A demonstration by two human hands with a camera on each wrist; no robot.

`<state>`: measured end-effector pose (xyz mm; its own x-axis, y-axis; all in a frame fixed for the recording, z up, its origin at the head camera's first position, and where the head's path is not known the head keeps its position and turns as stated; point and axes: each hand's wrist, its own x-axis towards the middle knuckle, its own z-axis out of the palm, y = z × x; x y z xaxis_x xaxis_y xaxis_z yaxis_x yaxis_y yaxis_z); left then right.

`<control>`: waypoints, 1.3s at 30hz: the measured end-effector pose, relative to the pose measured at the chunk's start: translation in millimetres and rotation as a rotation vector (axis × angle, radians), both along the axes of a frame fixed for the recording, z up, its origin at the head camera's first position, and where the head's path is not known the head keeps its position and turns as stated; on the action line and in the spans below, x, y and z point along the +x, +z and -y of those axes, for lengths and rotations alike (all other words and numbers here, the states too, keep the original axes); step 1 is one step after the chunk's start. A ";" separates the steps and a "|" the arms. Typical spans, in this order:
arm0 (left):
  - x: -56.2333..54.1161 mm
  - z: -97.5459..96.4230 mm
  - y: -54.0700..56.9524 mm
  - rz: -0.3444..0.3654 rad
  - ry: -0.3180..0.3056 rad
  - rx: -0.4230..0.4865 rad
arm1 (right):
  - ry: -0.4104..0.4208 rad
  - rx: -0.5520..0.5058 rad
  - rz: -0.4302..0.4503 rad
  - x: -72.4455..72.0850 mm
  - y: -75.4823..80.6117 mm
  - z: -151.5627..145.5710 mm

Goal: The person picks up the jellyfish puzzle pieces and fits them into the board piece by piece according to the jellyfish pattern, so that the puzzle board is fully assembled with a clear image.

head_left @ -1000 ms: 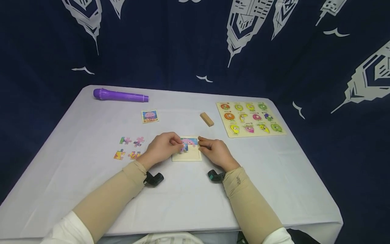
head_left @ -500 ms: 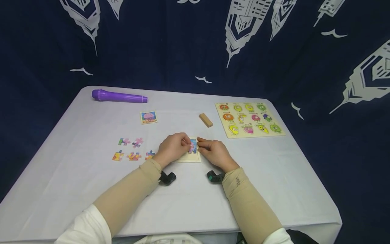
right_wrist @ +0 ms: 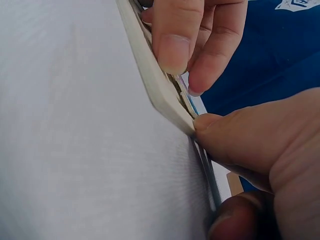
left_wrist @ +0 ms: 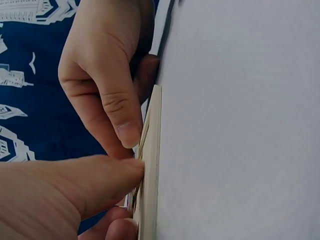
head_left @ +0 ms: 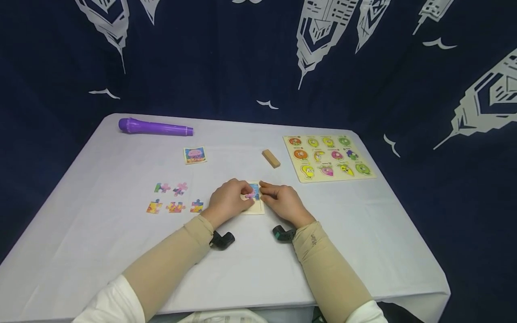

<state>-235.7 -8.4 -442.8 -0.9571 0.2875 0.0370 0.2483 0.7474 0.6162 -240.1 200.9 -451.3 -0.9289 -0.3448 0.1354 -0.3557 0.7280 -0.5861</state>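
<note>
In the head view, my left hand point(head_left: 227, 202) pinches a small pink-and-blue jigsaw piece point(head_left: 250, 195) between thumb and fingers, low over a cream puzzle tray point(head_left: 256, 209). My fingers cover much of the tray's left side. A blue part of the picture shows along its right side. My right hand point(head_left: 287, 202) grips the tray's right edge, thumb on the near side. The right wrist view shows that right thumb point(right_wrist: 240, 135) against the tray's corner point(right_wrist: 167, 110). Seen edge-on in the left wrist view, the tray point(left_wrist: 152, 165) has both hands at it.
Several loose jigsaw pieces point(head_left: 176, 207) lie left of the tray. Farther back are a small square picture card point(head_left: 195, 155), a wooden block point(head_left: 271, 158) and a purple toy microphone point(head_left: 155, 127). A fruit puzzle board point(head_left: 329, 158) lies at the right, on the white tablecloth point(head_left: 250, 260).
My left hand has moved right across the tray with the jigsaw piece, then slightly back. A loose piece that its wrist had hidden now shows. My right hand has stayed at the tray's edge.
</note>
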 end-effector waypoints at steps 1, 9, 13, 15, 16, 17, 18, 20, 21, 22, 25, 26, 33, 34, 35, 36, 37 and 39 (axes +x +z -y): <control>0.4 -1.0 -0.4 -0.005 -0.004 -0.010 | -0.001 0.003 0.000 0.3 -0.1 -0.8; 0.4 -14.6 -3.8 -0.051 -0.022 -0.012 | -0.026 0.011 -0.002 4.0 1.3 -13.5; 0.4 -11.5 -4.7 -0.068 -0.011 -0.008 | -0.018 0.008 0.002 2.4 0.6 -9.8; 0.9 -10.2 -4.6 -0.073 -0.008 -0.003 | -0.017 0.010 0.003 2.4 0.3 -8.1; 1.2 -9.7 -4.5 -0.075 -0.008 0.000 | -0.020 0.012 0.005 2.4 0.0 -7.6; 1.4 -9.3 -4.4 -0.077 -0.008 0.004 | -0.020 0.010 0.003 2.7 0.2 -7.0; 1.6 -9.0 -4.4 -0.077 -0.007 0.007 | -0.021 0.009 0.003 2.6 0.0 -6.7; 1.7 -8.6 -4.8 -0.077 -0.006 0.006 | -0.021 0.006 0.002 2.7 -0.5 -6.4; 1.9 -8.5 -5.0 -0.077 -0.005 0.005 | -0.020 0.005 0.002 2.6 -0.8 -6.2; 1.9 -8.3 -5.2 -0.078 -0.002 0.003 | -0.018 0.002 0.003 2.6 -1.0 -5.9; 2.0 -7.9 -5.6 -0.090 0.008 -0.012 | -0.014 -0.004 0.000 2.2 -1.3 -5.0; 2.1 -7.6 -5.4 -0.098 0.013 -0.018 | -0.011 -0.005 -0.003 2.1 -1.0 -4.5; 2.8 -5.5 -3.3 -0.146 0.014 -0.063 | -0.010 -0.007 -0.013 0.3 -1.5 -2.4; 3.0 -5.2 -3.1 -0.146 0.016 -0.066 | -0.010 -0.006 -0.011 0.1 -1.4 -2.0; 3.2 -4.7 -3.0 -0.146 0.018 -0.072 | -0.010 -0.006 -0.009 -0.1 -1.4 -1.5; 3.2 -4.2 -2.9 -0.148 0.021 -0.078 | -0.010 -0.005 -0.007 -0.2 -1.4 -1.0; 3.1 -3.6 -3.0 -0.153 0.023 -0.086 | -0.009 -0.004 -0.005 -0.4 -1.4 -0.4; 3.1 -2.4 -3.0 -0.165 0.027 -0.103 | -0.006 -0.004 -0.003 -0.5 -1.1 0.8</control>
